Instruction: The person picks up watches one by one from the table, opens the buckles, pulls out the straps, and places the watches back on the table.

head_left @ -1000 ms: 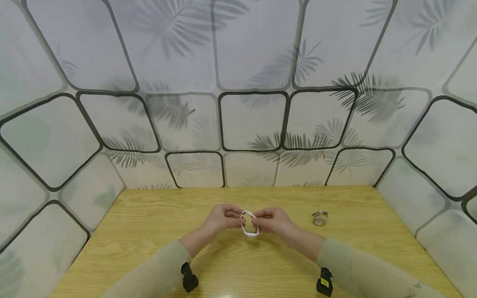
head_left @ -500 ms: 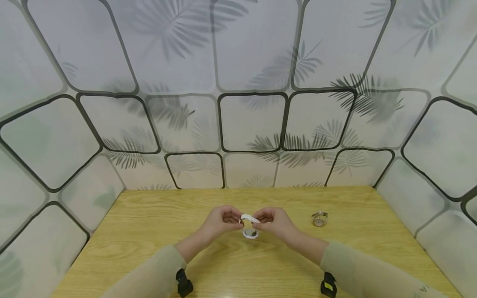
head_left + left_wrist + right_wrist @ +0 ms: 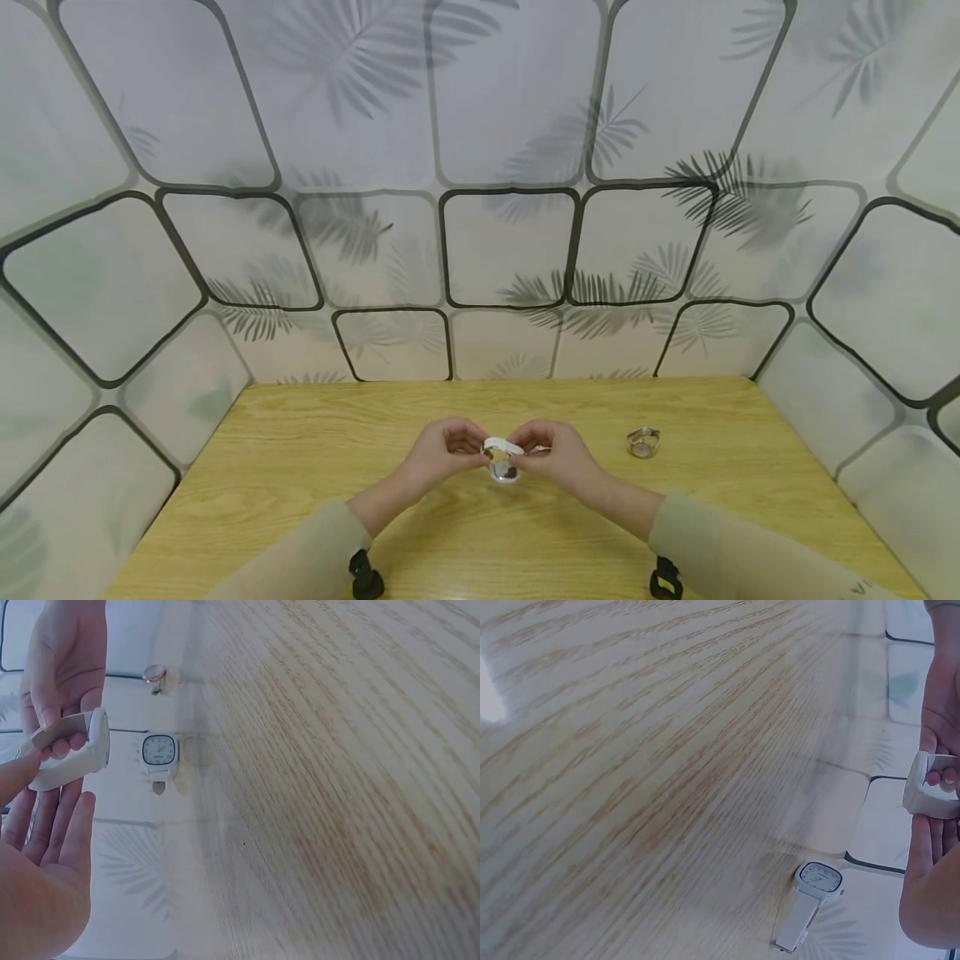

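Observation:
A white wristwatch [image 3: 504, 475] is held up over the table between the two hands, its strap bent into a loop. My left hand [image 3: 435, 446] pinches one side between thumb and fingers. From the other side, my right hand [image 3: 564, 454] pinches the strap; a pale piece of it juts out beside the fingers. In the left wrist view the watch's case [image 3: 99, 739] faces down toward the table. A second white watch with a rounded-square dial [image 3: 159, 750] stands on the table beyond the hands; it is hidden in the head view.
On the table [image 3: 315, 442], right of the right hand, sits a smaller rose-gold watch [image 3: 642, 447] with a round dial. Patterned fabric walls [image 3: 495, 250] close off the back and both sides. Each forearm carries a black wrist camera [image 3: 366, 575].
The held watch has tipped so its broad strap and the inner side of its case show. A pale piece now sticks out by the right fingers. Both wrists have sunk slightly.

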### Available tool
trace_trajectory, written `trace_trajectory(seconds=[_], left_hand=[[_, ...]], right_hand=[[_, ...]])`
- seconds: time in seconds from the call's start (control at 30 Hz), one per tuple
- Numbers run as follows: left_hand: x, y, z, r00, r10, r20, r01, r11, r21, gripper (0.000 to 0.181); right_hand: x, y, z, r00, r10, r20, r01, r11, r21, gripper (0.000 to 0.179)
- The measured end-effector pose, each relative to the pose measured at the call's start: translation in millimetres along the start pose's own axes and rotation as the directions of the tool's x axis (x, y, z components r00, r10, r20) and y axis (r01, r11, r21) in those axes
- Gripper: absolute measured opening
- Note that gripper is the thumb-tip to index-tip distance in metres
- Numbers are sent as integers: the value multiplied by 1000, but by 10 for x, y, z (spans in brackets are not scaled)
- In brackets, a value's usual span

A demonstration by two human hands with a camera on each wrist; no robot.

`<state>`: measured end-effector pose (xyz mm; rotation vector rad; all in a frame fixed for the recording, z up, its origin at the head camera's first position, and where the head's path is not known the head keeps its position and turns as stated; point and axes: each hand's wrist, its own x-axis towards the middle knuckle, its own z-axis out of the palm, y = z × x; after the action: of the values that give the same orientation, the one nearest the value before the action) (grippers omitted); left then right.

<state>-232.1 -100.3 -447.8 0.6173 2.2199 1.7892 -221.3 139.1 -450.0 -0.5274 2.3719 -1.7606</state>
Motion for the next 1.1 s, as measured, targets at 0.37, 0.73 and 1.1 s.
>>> trace_trajectory(seconds=[0.37, 0.73, 1.1], left_hand=[[6, 25, 16, 1000, -3, -22, 4, 999, 33, 21], [27, 29, 56, 1000, -6, -25, 8, 999, 51, 18], [38, 26, 99, 1000, -19, -23, 20, 999, 30, 16]], right_hand=[[-20, -33, 5, 1000, 1, 24, -1, 1000, 14, 19], [-19, -3, 12, 1000, -10, 24, 10, 1000, 1, 19], [-11, -76, 31, 1000, 18, 2, -18, 1000, -19, 24]])
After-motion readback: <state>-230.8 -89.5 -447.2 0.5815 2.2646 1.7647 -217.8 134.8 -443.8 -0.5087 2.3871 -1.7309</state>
